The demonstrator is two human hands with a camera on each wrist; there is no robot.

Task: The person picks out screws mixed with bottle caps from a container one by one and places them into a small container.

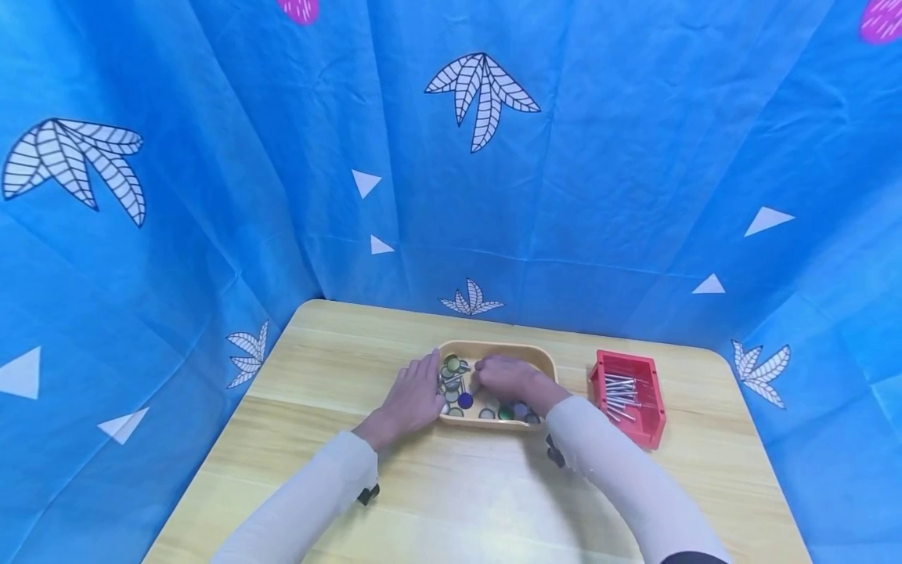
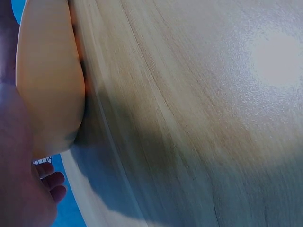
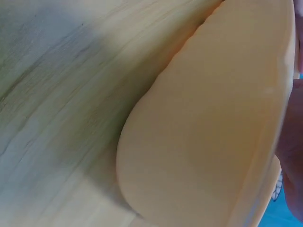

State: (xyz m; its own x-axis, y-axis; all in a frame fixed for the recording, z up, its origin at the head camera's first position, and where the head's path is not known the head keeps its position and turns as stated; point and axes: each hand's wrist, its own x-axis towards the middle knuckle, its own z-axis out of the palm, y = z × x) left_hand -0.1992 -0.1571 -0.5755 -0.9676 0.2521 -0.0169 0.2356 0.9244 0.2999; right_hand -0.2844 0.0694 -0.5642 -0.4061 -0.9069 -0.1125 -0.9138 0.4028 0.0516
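Note:
A tan oval tray (image 1: 539,356) on the table holds several round bottle caps and a few metal screws (image 1: 454,381). At its left end my left hand (image 1: 416,395) lies along the rim, with extended fingers against the outer side; in the left wrist view it overlaps the tray wall (image 2: 52,80). My right hand (image 1: 506,376) reaches down inside the tray, fingertips close to the screws and a dark blue cap (image 1: 466,400). Whether those fingertips pinch anything I cannot tell. In the right wrist view the tray wall (image 3: 199,132) hides most of that hand.
To the right of the tray stands a red bin (image 1: 651,423) with several long screws (image 1: 620,395) inside. Both rest on a light wooden table (image 1: 317,345) with rounded back corners. Blue patterned cloth (image 1: 564,196) hangs behind and at the sides.

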